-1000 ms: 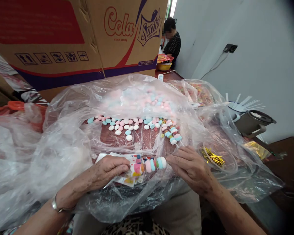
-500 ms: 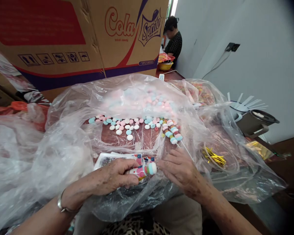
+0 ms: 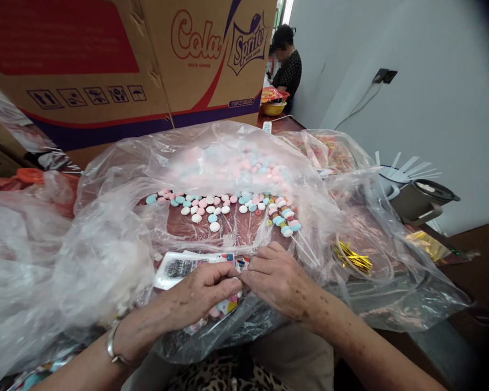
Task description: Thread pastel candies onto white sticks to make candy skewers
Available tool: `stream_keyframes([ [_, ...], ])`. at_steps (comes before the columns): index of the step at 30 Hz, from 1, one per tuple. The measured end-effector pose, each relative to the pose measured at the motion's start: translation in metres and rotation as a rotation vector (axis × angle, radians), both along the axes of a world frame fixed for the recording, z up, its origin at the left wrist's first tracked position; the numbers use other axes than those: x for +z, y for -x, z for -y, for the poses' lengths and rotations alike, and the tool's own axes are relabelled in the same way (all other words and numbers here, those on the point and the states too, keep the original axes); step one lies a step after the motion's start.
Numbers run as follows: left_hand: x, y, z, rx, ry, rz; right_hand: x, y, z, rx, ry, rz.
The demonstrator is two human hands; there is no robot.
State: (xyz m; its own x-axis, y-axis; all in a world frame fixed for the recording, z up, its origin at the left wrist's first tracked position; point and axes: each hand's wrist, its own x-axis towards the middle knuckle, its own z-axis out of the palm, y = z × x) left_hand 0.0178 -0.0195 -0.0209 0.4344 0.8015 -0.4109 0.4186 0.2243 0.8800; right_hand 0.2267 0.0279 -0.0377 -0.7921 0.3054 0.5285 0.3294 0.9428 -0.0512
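My left hand (image 3: 199, 296) and my right hand (image 3: 279, 282) meet fingertip to fingertip at the near edge of a large clear plastic sheet (image 3: 106, 244). Between them they pinch a printed candy wrapper (image 3: 224, 306) with a candy skewer inside; only a bit of pink and colour shows under my left fingers. More flat printed wrappers (image 3: 179, 266) lie just beyond my left hand. Loose pink, blue and white candies (image 3: 212, 209) lie in a row further back. Finished candy skewers (image 3: 287, 222) on white sticks lie past my right hand.
A big cardboard carton (image 3: 146, 60) printed Cola and Sprite stands behind the plastic. Gold twist ties (image 3: 352, 260) lie to the right, near a dark pot (image 3: 418, 203) and a cup of white sticks (image 3: 395, 176). Another person (image 3: 287, 68) works at the far end.
The candy skewer has slid left into the wrapper until almost all of it is covered. My right hand has moved left until its fingertips meet my left hand's.
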Motion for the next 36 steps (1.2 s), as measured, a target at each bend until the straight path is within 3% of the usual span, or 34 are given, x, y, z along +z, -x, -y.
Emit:
stream_keyframes([
  [2,0.001,-0.004,0.002,0.021,-0.064,-0.022,-0.001,0.001,-0.001,0.022,-0.003,-0.017],
  [8,-0.006,0.003,0.008,-0.005,-0.067,0.069,0.004,-0.006,-0.005,0.031,0.067,-0.036],
  [12,-0.007,0.017,0.01,-0.055,-0.167,-0.092,0.01,-0.01,-0.008,0.027,0.063,-0.021],
  [16,-0.003,0.03,0.012,-0.142,-0.113,-0.15,0.01,-0.013,-0.01,0.043,0.058,-0.014],
  [22,0.003,0.041,0.012,-0.174,-0.006,-0.066,0.012,-0.016,-0.012,0.052,0.065,-0.036],
  [31,-0.024,0.025,0.006,-0.144,-0.2,0.021,0.003,0.001,-0.002,0.067,0.059,-0.052],
  [34,-0.021,0.016,0.007,-0.12,-0.208,0.015,0.002,0.005,0.0,0.094,0.059,-0.069],
  [36,-0.013,0.01,0.008,-0.081,-0.128,0.048,0.007,0.001,-0.003,0.083,0.099,-0.072],
])
